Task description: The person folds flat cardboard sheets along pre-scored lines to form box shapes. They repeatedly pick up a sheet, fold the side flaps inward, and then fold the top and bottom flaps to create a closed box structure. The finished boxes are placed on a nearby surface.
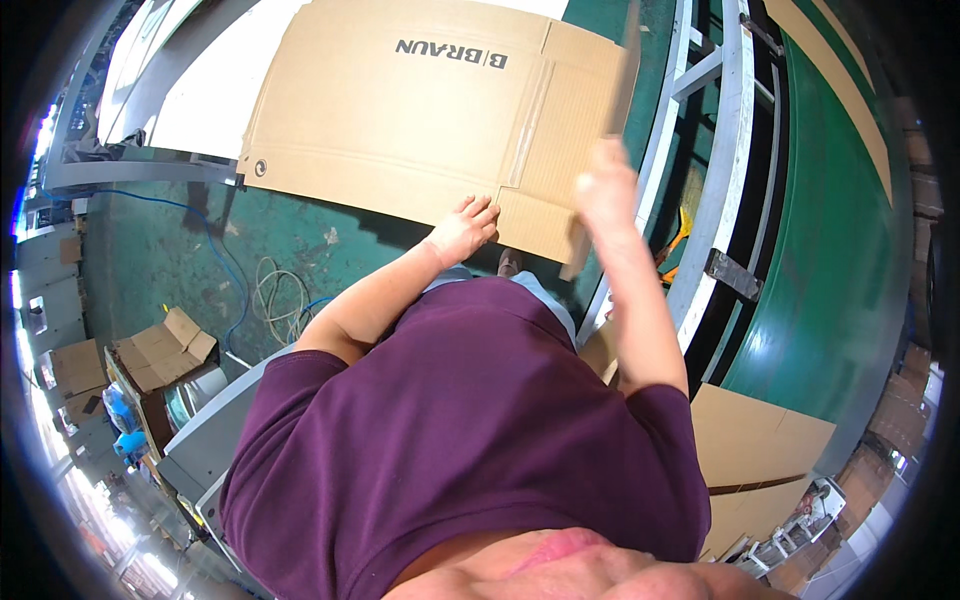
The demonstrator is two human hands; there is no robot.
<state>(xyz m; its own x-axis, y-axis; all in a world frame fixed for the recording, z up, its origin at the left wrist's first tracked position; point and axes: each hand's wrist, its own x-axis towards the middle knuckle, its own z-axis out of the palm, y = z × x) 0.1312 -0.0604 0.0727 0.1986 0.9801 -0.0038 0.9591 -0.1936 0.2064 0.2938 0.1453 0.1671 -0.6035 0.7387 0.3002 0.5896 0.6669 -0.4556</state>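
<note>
A large flattened cardboard box (400,130) lies before me with dark print near its far edge. A taped seam and corrugated flaps run along its right side. My left hand (465,232) rests on the near edge of the cardboard, fingers extended and slightly apart, gripping nothing. Over the right edge, my right hand (606,190) is blurred by motion, its fingers curled closed. A narrow grey-brown strip (625,75) extends away from that fist, smeared; whether it is a tool or a cardboard edge I cannot tell.
To the right, a grey metal frame (735,140) runs beside a green belt surface (820,250). More cardboard (755,440) lies at the lower right. On the left, a blue hose (210,235) and a coiled cable (275,295) lie on the green floor near an open carton (165,350).
</note>
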